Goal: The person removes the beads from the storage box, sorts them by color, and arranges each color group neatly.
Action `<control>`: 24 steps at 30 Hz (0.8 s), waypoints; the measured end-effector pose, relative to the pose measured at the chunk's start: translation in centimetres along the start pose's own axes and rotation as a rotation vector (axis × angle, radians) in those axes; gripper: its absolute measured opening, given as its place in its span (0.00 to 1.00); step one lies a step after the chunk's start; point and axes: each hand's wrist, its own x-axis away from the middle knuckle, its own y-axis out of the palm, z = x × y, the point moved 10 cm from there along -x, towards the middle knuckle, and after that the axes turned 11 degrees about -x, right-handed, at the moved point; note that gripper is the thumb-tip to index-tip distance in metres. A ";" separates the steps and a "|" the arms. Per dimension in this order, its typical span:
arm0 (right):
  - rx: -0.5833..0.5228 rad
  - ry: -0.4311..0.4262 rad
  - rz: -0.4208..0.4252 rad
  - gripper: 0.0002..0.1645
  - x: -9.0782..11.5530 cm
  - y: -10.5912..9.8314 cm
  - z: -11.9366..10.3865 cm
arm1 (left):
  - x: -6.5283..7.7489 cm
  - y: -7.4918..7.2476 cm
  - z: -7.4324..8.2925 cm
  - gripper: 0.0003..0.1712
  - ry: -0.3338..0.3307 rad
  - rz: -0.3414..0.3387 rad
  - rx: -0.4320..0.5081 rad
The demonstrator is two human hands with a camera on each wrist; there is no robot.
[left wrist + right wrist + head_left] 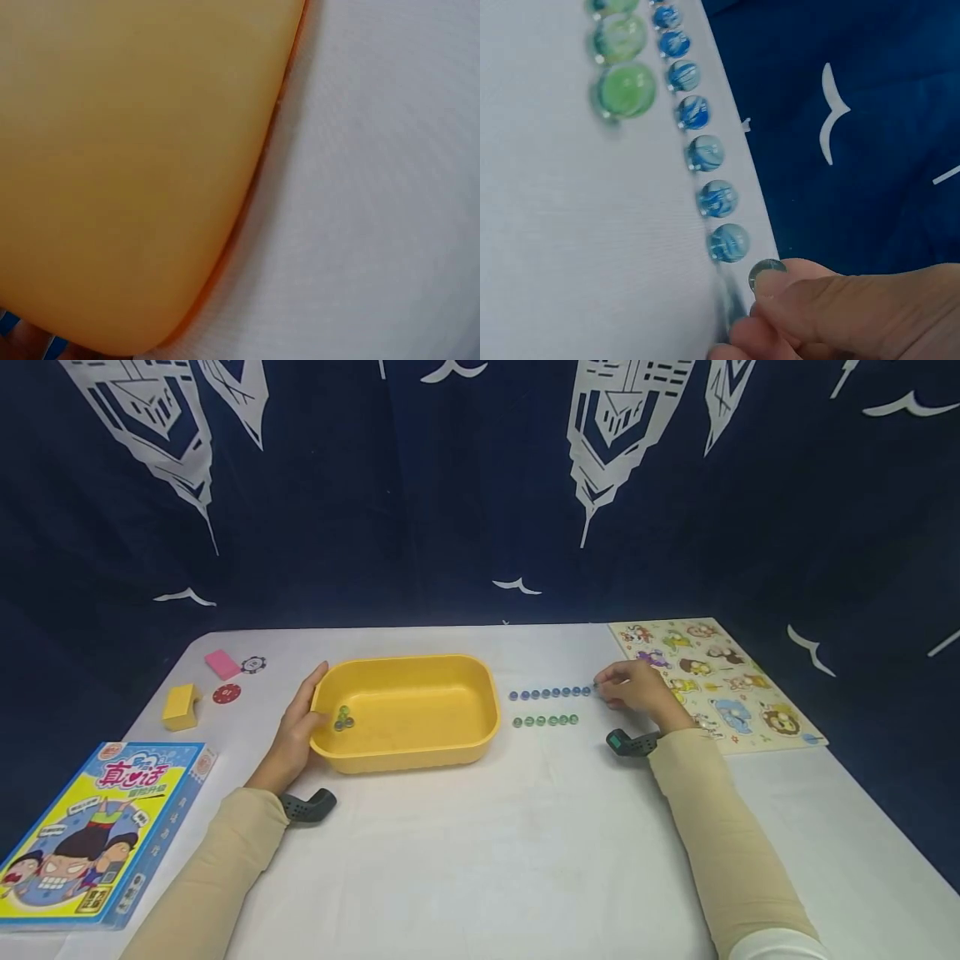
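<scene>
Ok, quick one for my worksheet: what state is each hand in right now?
Left hand: holding the yellow tray by its edge.
Right hand: closed, pinching a marble.

navy cloth backdrop (412,502) | white printed motifs (609,472) | white tabletop (480,852)

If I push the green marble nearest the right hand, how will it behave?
The green marble looks round, so it would probably roll at a light nudge. Its glossy surface suggests it may slip from a loose pinch. Its glassy look hints it's stiff.
</scene>
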 end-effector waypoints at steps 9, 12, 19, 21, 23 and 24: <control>0.114 -0.004 0.023 0.12 -0.1 0.2 0.2 | 0.0 0.1 -0.1 0.47 -0.001 0.006 -0.020; 0.124 -0.006 0.019 0.12 -0.1 0.3 0.2 | 0.0 0.1 -0.1 0.47 0.004 0.008 -0.024; 0.113 -0.021 0.008 0.14 -0.1 0.2 -0.2 | 0.0 0.0 -0.2 0.47 0.004 0.013 -0.025; 0.097 -0.036 0.007 0.15 0.1 0.0 -0.8 | 0.0 0.0 -0.2 0.47 0.006 0.015 -0.025; 0.084 -0.061 0.014 0.16 0.4 -0.3 -1.7 | 0.0 0.0 -0.2 0.47 0.009 0.018 -0.028; 0.075 -0.086 0.018 0.17 0.7 -0.3 -2.3 | 0.0 0.0 -0.2 0.47 0.008 0.017 -0.028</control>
